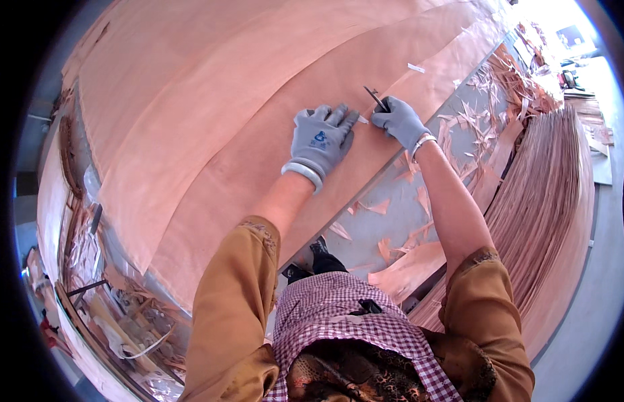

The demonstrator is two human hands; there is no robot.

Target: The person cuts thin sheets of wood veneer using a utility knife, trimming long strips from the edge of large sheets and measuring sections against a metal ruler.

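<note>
My left hand, in a grey work glove, lies with fingers stretched out on a sheet of pinkish-brown wood veneer. By its fingertips is a small white strip of tape. Just to the right, my right hand, gloved the same way, is closed around a slim dark knife. Its thin end points up and to the left, above the veneer; the rest is hidden in the fist. Farther off, a second white tape strip lies on the veneer near a lighter overlapping piece.
A tall stack of veneer sheets stands at the right. Torn veneer scraps litter the grey floor between stack and worktop, and more offcuts pile up at lower left. The worktop's straight edge runs diagonally in front of me.
</note>
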